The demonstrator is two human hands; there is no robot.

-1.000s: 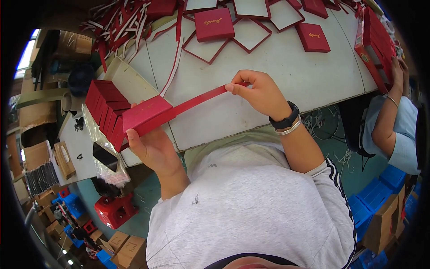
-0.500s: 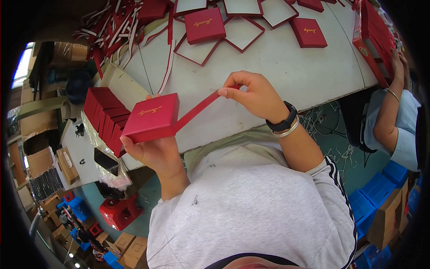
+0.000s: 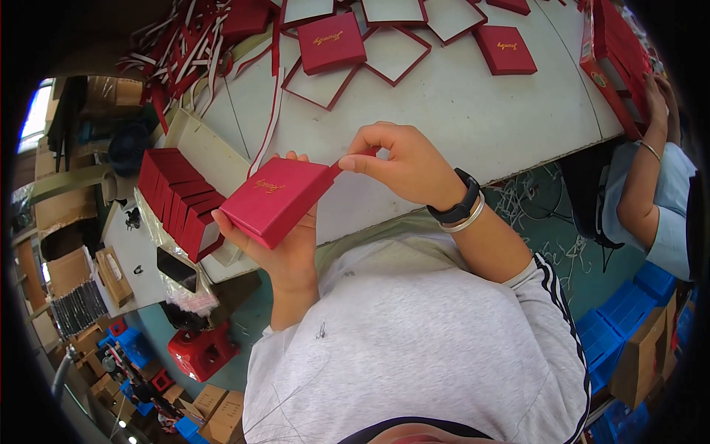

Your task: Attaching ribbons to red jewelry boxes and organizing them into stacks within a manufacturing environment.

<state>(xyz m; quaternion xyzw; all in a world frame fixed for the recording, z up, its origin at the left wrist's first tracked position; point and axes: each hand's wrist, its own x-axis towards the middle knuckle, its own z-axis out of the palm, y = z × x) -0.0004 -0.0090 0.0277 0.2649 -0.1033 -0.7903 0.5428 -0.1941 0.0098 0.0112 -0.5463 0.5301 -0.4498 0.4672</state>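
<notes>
Cardboard cartons [image 3: 70, 266] in brown stand stacked at the far left, beyond the counter's edge, with a red stool-like stand [image 3: 203, 351] and blue crates [image 3: 133, 344] on the floor below them. Next along, a row of red boxes [image 3: 181, 200] stands on edge in an open pale tray [image 3: 214, 159] at the counter's left corner; at least six show, packed face to face. Above them lies a tangle of red and white ribbon strips [image 3: 181, 48], too many and too jumbled to count.

The left hand [image 3: 285, 248] holds a flat square red box [image 3: 277, 200] from beneath, tilted, its lid showing small gold script; its grip is curled around the lower edge and underside. The right hand [image 3: 407, 163] meets the box's upper right corner, thumb and forefinger pinching a short red strip [image 3: 359, 155] that sticks out there. Both hold the box above the near edge of the white counter [image 3: 481, 103], over the person's grey-shirted lap.

On the counter behind lie two closed red lids with gold script [image 3: 331, 42], [image 3: 505, 49] and at least four open white-lined trays with red rims [image 3: 396, 53]. A broad bare patch of counter stays free between these and the hands. At the far right, a tall stack of red boxes [image 3: 614, 59] leans at the counter's edge, touched by another person's hand [image 3: 658, 92]; more blue crates [image 3: 629, 311] sit on the green floor below.
</notes>
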